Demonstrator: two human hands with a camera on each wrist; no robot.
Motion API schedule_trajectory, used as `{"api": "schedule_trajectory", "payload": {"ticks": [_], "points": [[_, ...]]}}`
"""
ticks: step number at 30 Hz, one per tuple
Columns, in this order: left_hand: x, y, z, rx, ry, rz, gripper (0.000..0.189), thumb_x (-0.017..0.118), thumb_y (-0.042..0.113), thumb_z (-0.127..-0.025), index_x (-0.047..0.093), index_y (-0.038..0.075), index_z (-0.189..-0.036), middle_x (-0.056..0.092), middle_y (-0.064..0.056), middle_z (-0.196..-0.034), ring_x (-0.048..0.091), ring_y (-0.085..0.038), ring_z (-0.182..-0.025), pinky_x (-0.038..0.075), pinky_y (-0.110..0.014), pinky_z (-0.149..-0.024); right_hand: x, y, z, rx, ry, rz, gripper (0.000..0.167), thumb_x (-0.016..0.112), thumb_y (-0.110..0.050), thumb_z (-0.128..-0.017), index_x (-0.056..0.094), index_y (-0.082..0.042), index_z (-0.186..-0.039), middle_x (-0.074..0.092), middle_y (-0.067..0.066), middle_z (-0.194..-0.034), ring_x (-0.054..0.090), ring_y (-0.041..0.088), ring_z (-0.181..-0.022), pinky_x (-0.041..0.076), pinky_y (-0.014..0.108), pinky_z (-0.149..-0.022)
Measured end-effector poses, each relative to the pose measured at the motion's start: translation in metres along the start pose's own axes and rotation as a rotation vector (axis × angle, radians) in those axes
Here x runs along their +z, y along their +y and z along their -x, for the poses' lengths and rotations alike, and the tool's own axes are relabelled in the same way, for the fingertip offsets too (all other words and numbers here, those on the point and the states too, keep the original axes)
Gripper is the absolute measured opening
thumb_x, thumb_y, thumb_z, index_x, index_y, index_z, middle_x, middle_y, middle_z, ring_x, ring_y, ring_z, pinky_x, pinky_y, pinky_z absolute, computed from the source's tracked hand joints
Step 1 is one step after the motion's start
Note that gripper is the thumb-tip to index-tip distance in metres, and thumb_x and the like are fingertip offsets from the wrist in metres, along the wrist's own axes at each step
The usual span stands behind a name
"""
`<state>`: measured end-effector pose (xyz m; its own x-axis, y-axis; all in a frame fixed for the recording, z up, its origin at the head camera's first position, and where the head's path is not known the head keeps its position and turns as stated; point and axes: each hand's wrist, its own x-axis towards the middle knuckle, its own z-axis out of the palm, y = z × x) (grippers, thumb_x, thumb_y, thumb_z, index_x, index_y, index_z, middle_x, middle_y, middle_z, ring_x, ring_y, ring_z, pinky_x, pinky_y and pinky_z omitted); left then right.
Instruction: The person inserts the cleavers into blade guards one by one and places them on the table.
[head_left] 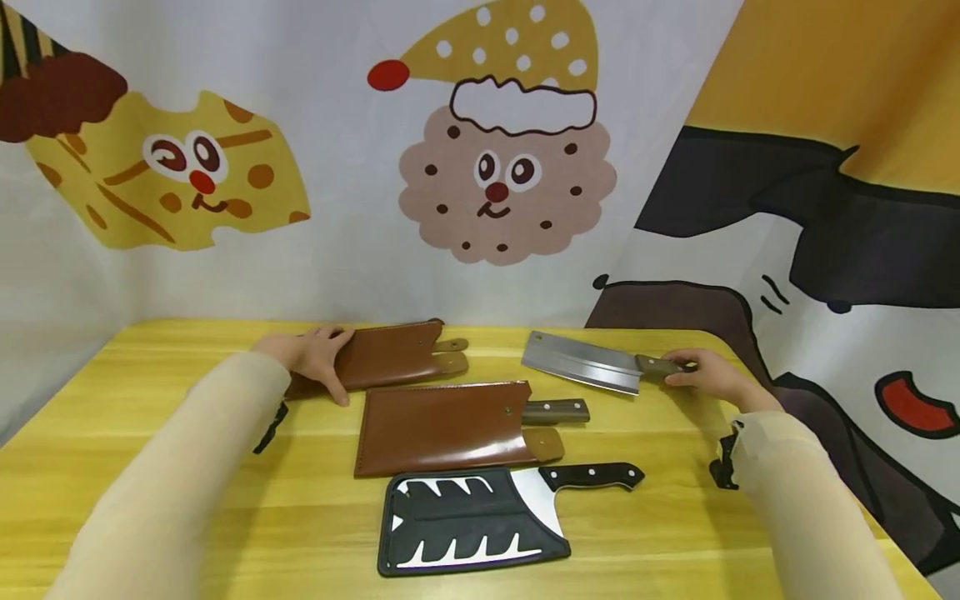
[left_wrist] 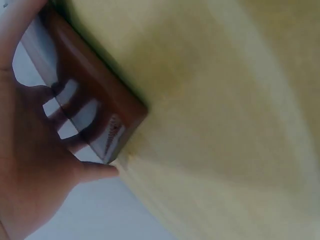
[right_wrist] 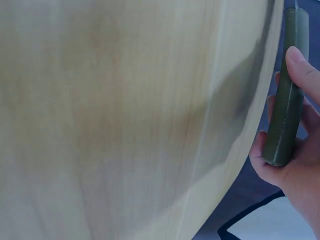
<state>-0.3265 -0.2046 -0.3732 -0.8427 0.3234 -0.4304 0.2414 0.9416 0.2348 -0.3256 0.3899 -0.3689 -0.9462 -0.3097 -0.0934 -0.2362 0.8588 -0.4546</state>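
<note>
My right hand grips the wooden handle of a bare cleaver, fingers and thumb wrapped around it in the right wrist view. The steel blade points left over the back right of the table. At the back left, my left hand is spread across a brown leather knife sheath, its thumb by the near edge. The fingertips meet the glossy sheath in the left wrist view. Two tan strap ends stick out at the sheath's right end, with no handle showing there.
A second brown sheath with a knife handle protruding lies mid-table. Nearer stands a black-and-white blade cover on a cleaver with a black handle. Behind the wooden table hangs a cartoon-printed cloth.
</note>
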Motion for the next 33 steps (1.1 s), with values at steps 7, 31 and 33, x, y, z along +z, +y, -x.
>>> {"api": "schedule_trajectory", "payload": {"ticks": [7,31,33], "points": [[0.013,-0.004,0.007,0.084,0.104,0.051,0.120,0.080,0.051,-0.064,0.015,-0.007,-0.147,0.017,-0.035,-0.144,0.018,-0.057,-0.130,0.028,-0.066,-0.099,-0.006,-0.002,0.017,0.039,-0.004,-0.013,0.050,0.061,-0.024,-0.091,0.053,0.011,-0.126,0.054,0.032,-0.122,0.055,0.035,-0.104,0.047,0.038,-0.080],[-0.005,0.042,0.016,0.256,0.178,0.074,0.113,0.080,0.045,-0.065,0.017,0.000,-0.148,0.018,-0.030,-0.146,0.019,-0.050,-0.133,0.027,-0.065,-0.101,-0.034,-0.045,0.025,-0.019,-0.002,-0.087,0.049,0.060,-0.025,-0.091,0.053,0.005,-0.129,0.059,0.025,-0.122,0.060,0.021,-0.100,0.050,0.032,-0.080],[-0.006,0.045,0.017,0.255,0.174,0.078,0.113,0.080,0.045,-0.066,0.017,0.001,-0.149,0.018,-0.030,-0.146,0.019,-0.050,-0.133,0.027,-0.065,-0.101,-0.032,-0.048,0.024,-0.027,-0.006,-0.080,0.050,0.061,-0.026,-0.091,0.053,0.004,-0.129,0.057,0.025,-0.125,0.059,0.030,-0.105,0.051,0.038,-0.084]]}}
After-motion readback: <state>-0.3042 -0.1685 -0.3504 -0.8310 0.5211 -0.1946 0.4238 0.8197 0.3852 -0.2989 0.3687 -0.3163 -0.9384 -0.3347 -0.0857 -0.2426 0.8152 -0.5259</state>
